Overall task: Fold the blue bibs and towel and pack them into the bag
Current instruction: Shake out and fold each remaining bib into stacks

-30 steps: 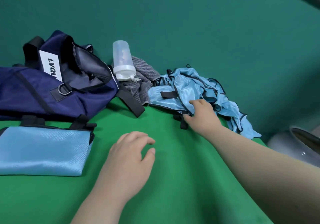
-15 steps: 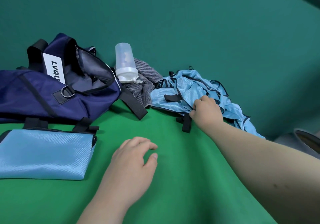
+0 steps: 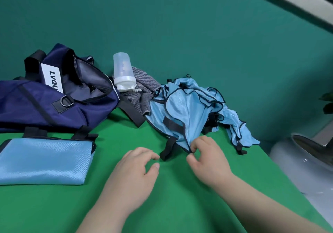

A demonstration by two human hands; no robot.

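Navy duffel bag (image 3: 54,106) at back left of green bench (image 3: 162,205), zip mouth gaping; only grey lining shows inside, contents cannot be told. One folded blue bib (image 3: 45,160) lies flat just in front of the bag. Clear bottle (image 3: 123,74), white cap down, on crumpled grey towel (image 3: 144,92) beside the bag. Unfolded blue bibs (image 3: 189,106) heaped right of the towel. Right hand (image 3: 207,157) pinches the nearest bib's hem. Left hand (image 3: 137,168) loosely curled, holding nothing, just beside a black strap (image 3: 167,148).
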